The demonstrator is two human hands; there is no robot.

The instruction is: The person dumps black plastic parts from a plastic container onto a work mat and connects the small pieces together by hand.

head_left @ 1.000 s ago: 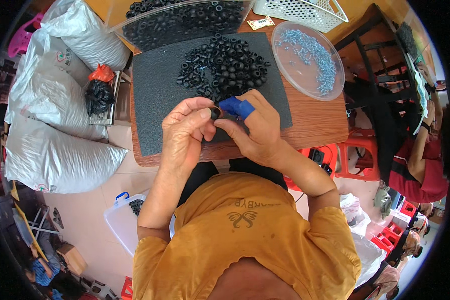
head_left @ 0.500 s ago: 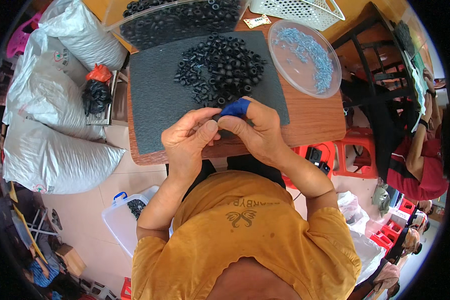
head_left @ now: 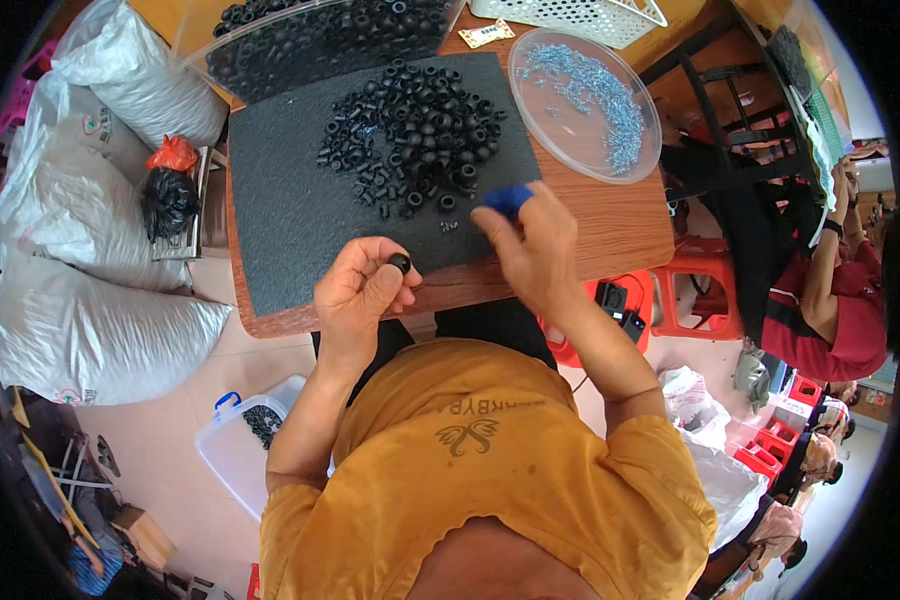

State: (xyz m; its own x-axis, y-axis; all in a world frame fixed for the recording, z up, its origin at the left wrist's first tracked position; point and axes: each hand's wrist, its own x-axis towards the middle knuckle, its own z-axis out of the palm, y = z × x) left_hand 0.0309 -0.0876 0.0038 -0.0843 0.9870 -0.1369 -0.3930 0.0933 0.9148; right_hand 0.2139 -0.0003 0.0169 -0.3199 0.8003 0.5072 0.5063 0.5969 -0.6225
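My left hand is closed, with thumb and fingers pinching a small round black plastic part over the table's front edge. My right hand has a blue wrap round its forefinger. That hand is slightly smeared by motion, its thumb and forefinger apart with nothing visible between them. Close by its thumb, a few tiny shiny bits lie on the dark grey mat. Beyond the hands sits a heap of black plastic parts, larger hollow round ones and smaller tubular ones.
A clear bin of black parts stands at the back left. Right of the mat, a round clear lid holds small bluish metal pieces. A white perforated basket is behind it. White sacks fill the left side.
My hands have parted: the right moved to the right, the left drew slightly down and left with the black part. The tiny shiny bits now show on the mat.
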